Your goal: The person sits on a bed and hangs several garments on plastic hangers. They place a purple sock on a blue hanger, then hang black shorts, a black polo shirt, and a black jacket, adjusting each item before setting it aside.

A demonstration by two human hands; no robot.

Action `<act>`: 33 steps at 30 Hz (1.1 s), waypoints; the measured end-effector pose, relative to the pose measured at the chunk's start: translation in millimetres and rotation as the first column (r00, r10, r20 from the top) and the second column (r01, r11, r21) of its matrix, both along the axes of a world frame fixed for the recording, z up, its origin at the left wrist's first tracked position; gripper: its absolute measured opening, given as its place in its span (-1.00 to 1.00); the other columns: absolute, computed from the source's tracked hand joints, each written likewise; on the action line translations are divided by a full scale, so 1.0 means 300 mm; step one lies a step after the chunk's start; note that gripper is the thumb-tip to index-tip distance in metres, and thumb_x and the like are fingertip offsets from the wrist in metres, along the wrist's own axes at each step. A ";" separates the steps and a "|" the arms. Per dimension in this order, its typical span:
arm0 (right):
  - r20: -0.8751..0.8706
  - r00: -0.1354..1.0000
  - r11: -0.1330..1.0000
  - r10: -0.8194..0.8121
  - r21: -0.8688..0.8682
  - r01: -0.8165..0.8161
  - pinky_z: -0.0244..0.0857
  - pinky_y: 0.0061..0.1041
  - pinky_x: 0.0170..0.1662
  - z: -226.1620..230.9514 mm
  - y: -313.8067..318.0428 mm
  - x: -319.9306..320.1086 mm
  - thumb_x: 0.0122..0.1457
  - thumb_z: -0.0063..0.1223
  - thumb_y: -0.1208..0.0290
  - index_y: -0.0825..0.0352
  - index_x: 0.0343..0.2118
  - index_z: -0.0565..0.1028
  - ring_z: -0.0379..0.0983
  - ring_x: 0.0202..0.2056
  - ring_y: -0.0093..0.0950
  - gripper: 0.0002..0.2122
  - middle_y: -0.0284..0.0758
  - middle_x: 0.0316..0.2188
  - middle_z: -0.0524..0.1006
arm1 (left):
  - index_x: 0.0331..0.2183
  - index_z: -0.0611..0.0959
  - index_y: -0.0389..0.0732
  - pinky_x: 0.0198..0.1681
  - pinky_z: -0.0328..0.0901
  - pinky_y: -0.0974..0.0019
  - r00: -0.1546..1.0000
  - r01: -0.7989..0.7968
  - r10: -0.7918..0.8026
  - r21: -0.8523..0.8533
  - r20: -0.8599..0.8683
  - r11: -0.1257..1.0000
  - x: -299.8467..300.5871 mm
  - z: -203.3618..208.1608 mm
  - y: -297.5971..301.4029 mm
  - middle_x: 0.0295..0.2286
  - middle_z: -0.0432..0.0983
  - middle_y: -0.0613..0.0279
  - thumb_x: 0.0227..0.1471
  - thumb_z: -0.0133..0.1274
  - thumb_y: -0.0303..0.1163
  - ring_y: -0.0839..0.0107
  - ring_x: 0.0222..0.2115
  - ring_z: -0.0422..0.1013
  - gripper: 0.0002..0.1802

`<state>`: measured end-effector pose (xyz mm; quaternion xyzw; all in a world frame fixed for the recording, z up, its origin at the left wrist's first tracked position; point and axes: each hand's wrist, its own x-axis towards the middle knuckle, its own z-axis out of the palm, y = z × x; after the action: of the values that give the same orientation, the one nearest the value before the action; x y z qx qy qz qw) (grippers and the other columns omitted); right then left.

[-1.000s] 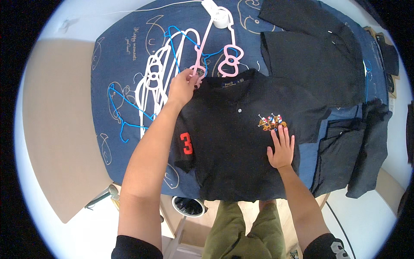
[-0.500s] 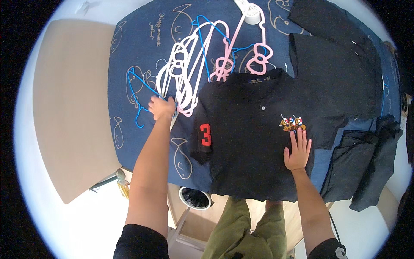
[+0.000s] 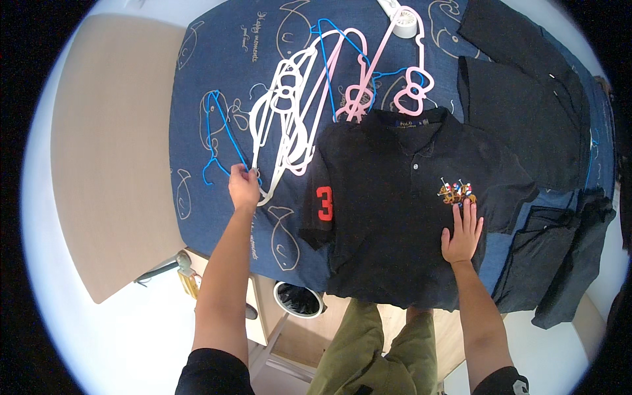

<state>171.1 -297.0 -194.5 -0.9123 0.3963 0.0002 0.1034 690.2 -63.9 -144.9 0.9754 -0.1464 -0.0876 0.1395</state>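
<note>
Black polo shirt (image 3: 388,224) spread flat, unfolded, no hanger visible inside; L hand (image 3: 244,188) at blue hanger (image 3: 231,131), can't tell if clamped; R hand (image 3: 463,237) flat on chest, thumb apart.

Grip of the left hand (image 3: 244,189) on the blue hanger (image 3: 233,135) is too small to verify. Black shirt (image 3: 388,230) conceals the lower end of a pink hanger (image 3: 367,82). Right hand (image 3: 462,241) covers part of the embroidery (image 3: 455,189). Lower edge cuts off green trousers (image 3: 345,355).
</note>
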 end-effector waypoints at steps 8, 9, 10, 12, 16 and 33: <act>-0.012 1.000 1.000 -0.003 0.015 0.003 -0.33 0.05 0.42 0.009 0.004 0.011 0.21 -0.07 0.15 0.13 0.39 0.20 -0.14 0.46 -0.18 -0.35 -0.23 0.46 0.01 | -0.01 0.45 -0.17 -0.17 0.41 -0.06 0.994 0.089 -0.103 0.268 0.041 0.959 -0.057 0.012 0.101 -0.24 0.61 -0.06 0.23 0.02 -0.27 -0.08 -0.21 0.54 -0.67; -0.007 1.000 1.000 -0.005 0.018 0.006 -0.32 0.05 0.42 0.011 0.004 0.012 0.21 -0.06 0.16 0.13 0.39 0.20 -0.14 0.46 -0.18 -0.35 -0.23 0.46 0.02 | -0.01 0.45 -0.18 -0.17 0.41 -0.06 0.998 0.062 -0.067 0.280 0.009 0.958 -0.061 0.022 0.104 -0.22 0.61 -0.07 0.24 0.01 -0.27 -0.09 -0.20 0.54 -0.66; -0.004 1.000 1.000 -0.011 0.020 0.011 -0.32 0.05 0.42 0.015 0.004 0.011 0.20 -0.06 0.17 0.13 0.39 0.20 -0.13 0.46 -0.18 -0.35 -0.23 0.46 0.02 | -0.02 0.46 -0.19 -0.17 0.41 -0.06 0.997 0.060 -0.071 0.252 0.033 0.966 -0.080 0.040 0.092 -0.23 0.60 -0.07 0.24 0.01 -0.29 -0.09 -0.21 0.53 -0.68; 0.014 1.000 1.000 -0.018 0.020 0.018 -0.31 0.05 0.42 0.020 0.004 0.014 0.20 -0.03 0.19 0.13 0.38 0.21 -0.12 0.46 -0.19 -0.36 -0.23 0.46 0.04 | -0.05 0.47 -0.21 -0.17 0.40 -0.05 0.993 0.060 -0.078 0.197 0.086 0.979 -0.144 0.095 0.063 -0.24 0.60 -0.08 0.23 0.01 -0.32 -0.10 -0.22 0.53 -0.71; 0.055 0.998 0.998 -0.027 0.058 0.024 -0.28 0.06 0.41 0.041 0.004 0.018 0.19 0.03 0.23 0.14 0.36 0.24 -0.10 0.46 -0.20 -0.36 -0.22 0.45 0.07 | -0.14 0.55 -0.21 -0.27 0.33 -0.05 0.903 0.350 -0.350 0.047 0.248 0.936 -0.281 0.181 0.128 -0.38 0.55 0.00 0.14 0.09 -0.44 -0.05 -0.34 0.48 -0.78; -0.035 0.998 0.802 0.049 0.597 -0.018 0.41 -0.12 0.05 0.588 -0.135 -0.126 -0.12 0.49 0.01 0.28 0.37 0.14 0.46 0.05 0.00 0.02 -0.01 0.13 0.43 | -0.04 0.65 -0.02 -0.23 0.20 0.35 -0.114 0.959 -0.993 -0.256 0.044 -0.122 -0.845 0.359 -0.135 -0.34 0.45 0.45 -0.02 0.08 -0.39 0.49 -0.29 0.35 -0.57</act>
<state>133.1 -337.6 -18.0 -0.8402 0.3623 0.1488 0.3751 436.8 -104.4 -37.2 0.5114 -0.8174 -0.2262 0.1384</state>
